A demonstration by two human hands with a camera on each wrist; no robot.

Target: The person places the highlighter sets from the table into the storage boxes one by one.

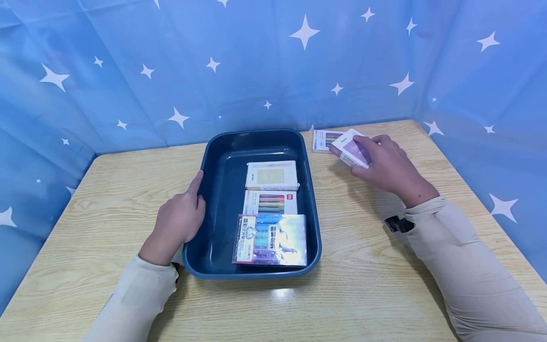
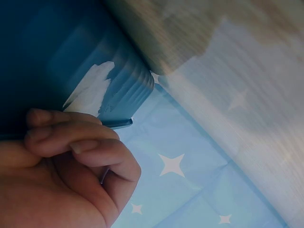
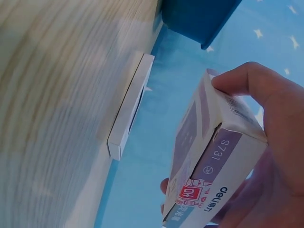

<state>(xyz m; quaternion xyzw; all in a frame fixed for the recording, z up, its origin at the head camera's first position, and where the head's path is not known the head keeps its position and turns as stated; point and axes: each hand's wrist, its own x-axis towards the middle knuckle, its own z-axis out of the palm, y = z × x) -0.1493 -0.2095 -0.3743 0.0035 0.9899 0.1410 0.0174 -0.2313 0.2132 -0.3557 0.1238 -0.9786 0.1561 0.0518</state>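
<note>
My right hand (image 1: 386, 161) grips a white and purple carton (image 1: 352, 148), thumb on one side and fingers on the other. In the right wrist view, the carton's end reads "deli" and "S731". Below and behind it, a flat box of coloured pens (image 1: 322, 141) lies on the table. My left hand (image 1: 179, 218) holds the left rim of a dark blue plastic bin (image 1: 218, 199), index finger along the rim and the other fingers curled by the outer wall. Inside sit a cream carton (image 1: 271, 175), a windowed pen box (image 1: 252, 202) and a shiny pen pack (image 1: 269, 240).
The wooden table (image 1: 363, 266) carries the bin near its middle. A blue star-printed cloth (image 1: 256, 71) hangs behind the far edge and along both sides. In the left wrist view, a torn white label (image 2: 92, 88) clings to the bin's outer wall.
</note>
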